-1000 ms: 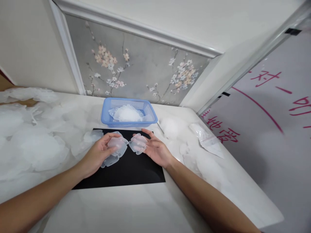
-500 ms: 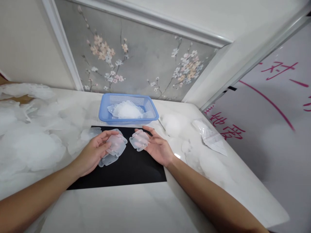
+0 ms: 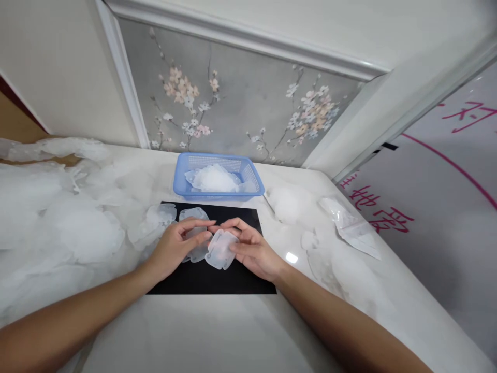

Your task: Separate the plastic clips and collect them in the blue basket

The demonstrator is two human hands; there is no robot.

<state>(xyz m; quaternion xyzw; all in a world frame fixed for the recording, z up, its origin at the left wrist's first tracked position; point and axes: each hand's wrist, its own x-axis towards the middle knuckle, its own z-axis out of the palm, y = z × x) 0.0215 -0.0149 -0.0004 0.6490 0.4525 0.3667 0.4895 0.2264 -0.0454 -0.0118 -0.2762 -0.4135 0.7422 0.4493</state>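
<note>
My right hand (image 3: 254,251) pinches a thin, translucent frosted plastic piece (image 3: 220,250) with notched edges, its thumb in front and the fingers behind. Whether that is a single sheet or a few stacked, I cannot tell. My left hand (image 3: 176,248) is at its left, thumb and index finger apart, fingertips close to the right hand's fingers. More frosted pieces lie beneath and beyond the left hand on a black mat (image 3: 217,282); one piece (image 3: 194,213) shows above its fingers and another piece (image 3: 167,212) lies at the mat's left edge.
Behind the mat stands a blue plastic basket (image 3: 217,195) with a heap of frosted pieces (image 3: 215,178). Large piles of translucent pieces (image 3: 85,233) cover the table's left. At the right are another pile (image 3: 289,202) and a clear plastic bag (image 3: 351,225). A wall panel closes the back.
My hands have come together over the mat. The piece in my right hand has turned and now sits under its thumb. The piece my left hand held up is no longer plainly in its fingers.
</note>
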